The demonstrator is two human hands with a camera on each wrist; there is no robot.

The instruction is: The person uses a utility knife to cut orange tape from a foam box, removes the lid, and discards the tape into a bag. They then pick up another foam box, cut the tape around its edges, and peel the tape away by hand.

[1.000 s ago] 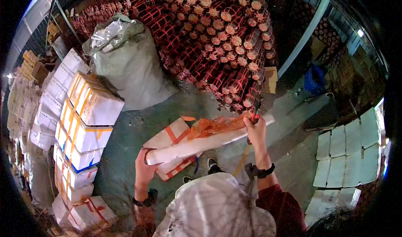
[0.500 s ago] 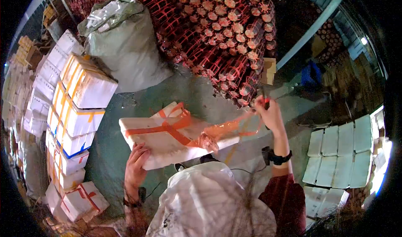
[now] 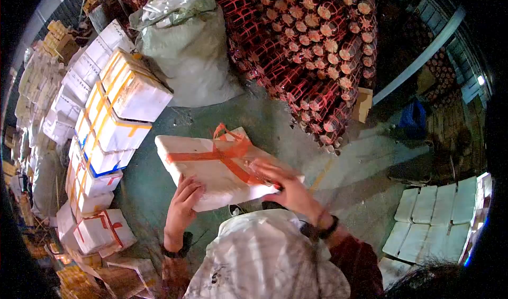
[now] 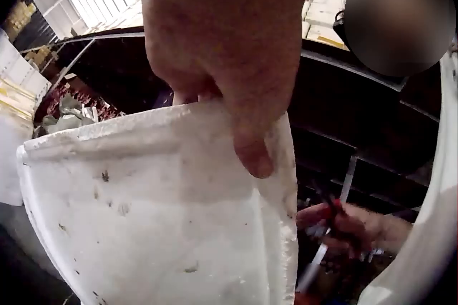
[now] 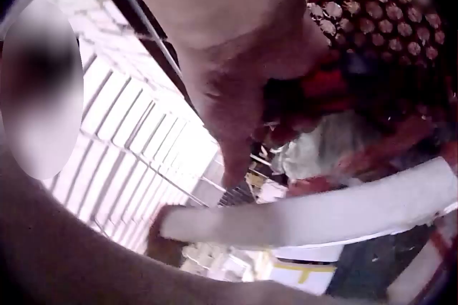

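A flat white foam lid (image 3: pixel 198 180) with orange-red tape (image 3: pixel 227 159) across its top is held up in front of my body. My left hand (image 3: pixel 182 206) grips its near left edge, and the left wrist view shows the thumb on the lid's stained underside (image 4: pixel 157 212). My right hand (image 3: pixel 293 190), blurred, is over the lid's right end by the loose tape. It holds a red-and-black handled tool (image 4: pixel 342 220), whose kind I cannot tell. Behind the lid, part of another taped white foam piece (image 3: pixel 238 133) shows.
Stacked white foam boxes (image 3: pixel 119 130) with yellow tape stand at the left, beside a large pale sack (image 3: pixel 185 61). A heap of red-netted bundles (image 3: pixel 317 50) rises ahead. More white boxes (image 3: pixel 434 212) are stacked at the right. A slanted pole (image 3: pixel 423 56) stands beyond.
The lid has turned from edge-on to show its taped top. My right hand pulled the orange-red tape out to the right, then came back left to the lid. My left hand still grips its left side.
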